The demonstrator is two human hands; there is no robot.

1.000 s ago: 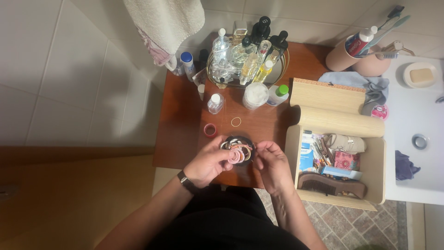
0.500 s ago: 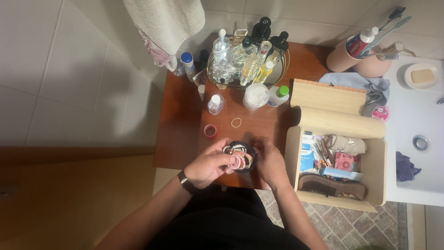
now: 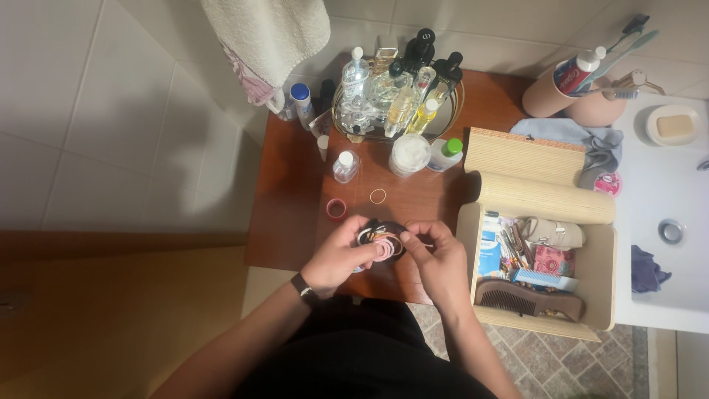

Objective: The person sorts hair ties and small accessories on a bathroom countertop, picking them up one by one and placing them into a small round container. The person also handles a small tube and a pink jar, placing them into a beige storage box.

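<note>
My left hand (image 3: 338, 258) grips a bundle of hair ties (image 3: 382, 241), dark with pink, white and orange loops, just above the front of a reddish wooden table (image 3: 288, 199). My right hand (image 3: 437, 262) meets the bundle from the right, with its fingertips pinched on one of the ties. A watch sits on my left wrist. On the table behind the hands lie a red ring (image 3: 336, 209) and a thin yellow band (image 3: 377, 196).
An open beige box (image 3: 602, 273) at the right holds a brown comb (image 3: 528, 298), a blue comb and small packets. A round tray of bottles (image 3: 395, 92) stands at the back, with small bottles and a white jar (image 3: 409, 153) before it. A sink counter lies far right.
My right hand closed in on the bundle, then shifted slightly right with fingers pinching a tie. The bundle moved a little up and turned in my left hand.
</note>
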